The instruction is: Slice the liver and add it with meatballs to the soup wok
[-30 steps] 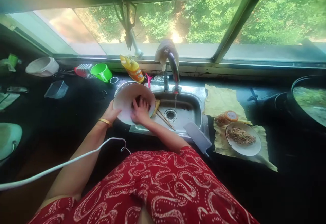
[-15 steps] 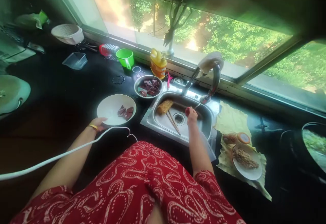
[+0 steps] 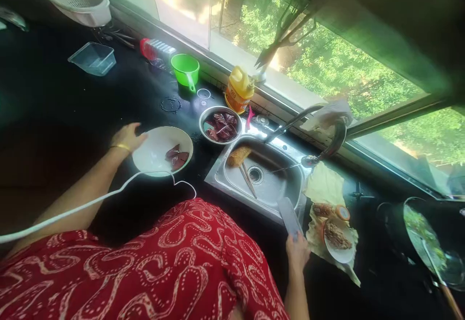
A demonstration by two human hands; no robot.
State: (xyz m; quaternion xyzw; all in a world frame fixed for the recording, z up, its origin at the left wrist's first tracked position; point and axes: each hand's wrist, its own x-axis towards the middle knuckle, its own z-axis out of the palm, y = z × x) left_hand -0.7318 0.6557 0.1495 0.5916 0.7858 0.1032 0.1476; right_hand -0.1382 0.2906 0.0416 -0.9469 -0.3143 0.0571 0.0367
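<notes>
My right hand (image 3: 298, 252) is closed around the handle of a cleaver (image 3: 288, 216), its wide grey blade lying over the front right corner of the steel sink (image 3: 232, 186). My left hand (image 3: 129, 137) has its fingers apart at the left rim of a white bowl (image 3: 150, 152); whether the fingertips touch it I cannot tell. Pieces of dark red meat (image 3: 177, 157) lie in the right side of that bowl. More dark meat (image 3: 222, 127) fills a steel bowl (image 3: 202, 130) behind it, by the sink's back left corner.
A loofah-like brush (image 3: 239, 156) and sticks (image 3: 248, 182) lie in the sink. Thin water runs from the faucet (image 3: 336, 140). A yellow jug (image 3: 239, 89) and green dipper (image 3: 185, 69) stand by the window. At right are a plate of mince (image 3: 338, 237) and a pot (image 3: 423, 232).
My right hand has left the sink and taken hold of the cleaver at its front right edge. My left hand has shifted up along the bowl's rim, fingers spreading. The view has tilted.
</notes>
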